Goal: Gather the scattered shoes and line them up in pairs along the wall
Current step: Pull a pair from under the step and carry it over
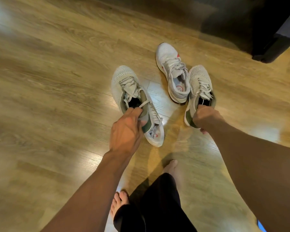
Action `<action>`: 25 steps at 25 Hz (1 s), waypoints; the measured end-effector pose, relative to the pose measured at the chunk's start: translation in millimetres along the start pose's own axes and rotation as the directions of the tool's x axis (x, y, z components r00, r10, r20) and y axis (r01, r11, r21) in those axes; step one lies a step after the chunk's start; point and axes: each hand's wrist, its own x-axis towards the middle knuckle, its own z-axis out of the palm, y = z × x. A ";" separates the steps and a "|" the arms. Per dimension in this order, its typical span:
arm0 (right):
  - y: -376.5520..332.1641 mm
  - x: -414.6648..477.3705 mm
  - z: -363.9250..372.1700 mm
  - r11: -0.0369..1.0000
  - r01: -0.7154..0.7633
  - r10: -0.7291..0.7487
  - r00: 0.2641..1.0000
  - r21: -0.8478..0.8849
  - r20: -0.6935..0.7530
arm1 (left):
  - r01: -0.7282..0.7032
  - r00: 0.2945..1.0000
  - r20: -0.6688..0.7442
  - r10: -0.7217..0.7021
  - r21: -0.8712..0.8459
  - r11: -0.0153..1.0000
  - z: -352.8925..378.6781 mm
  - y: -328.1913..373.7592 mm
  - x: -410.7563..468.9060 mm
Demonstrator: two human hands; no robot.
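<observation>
My left hand (126, 129) grips the heel collar of a pale mesh sneaker with a green heel (124, 77), toe pointing away from me. Just under that sneaker shows part of a white shoe with red marks (156, 133); whether it lies on the floor or is held too, I cannot tell. My right hand (206, 118) grips the heel of the matching green-heeled sneaker (199, 77). Between the two, slightly farther off, a white sneaker with red accents (167, 56) lies on the wooden floor, its heel touching the right-hand sneaker.
A dark piece of furniture (266, 30) stands at the top right corner. My bare feet (120, 203) and a black trouser leg (157, 206) are at the bottom. Wood-plank floor (49, 81) stretches to the left and far side. No wall is visible.
</observation>
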 end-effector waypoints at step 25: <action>-172.8 -667.7 -451.1 0.703 0.675 -0.710 0.658 -0.221 -0.249 | 0.151 0.978 -0.160 -0.131 0.117 0.982 -649.1 277.9 -209.7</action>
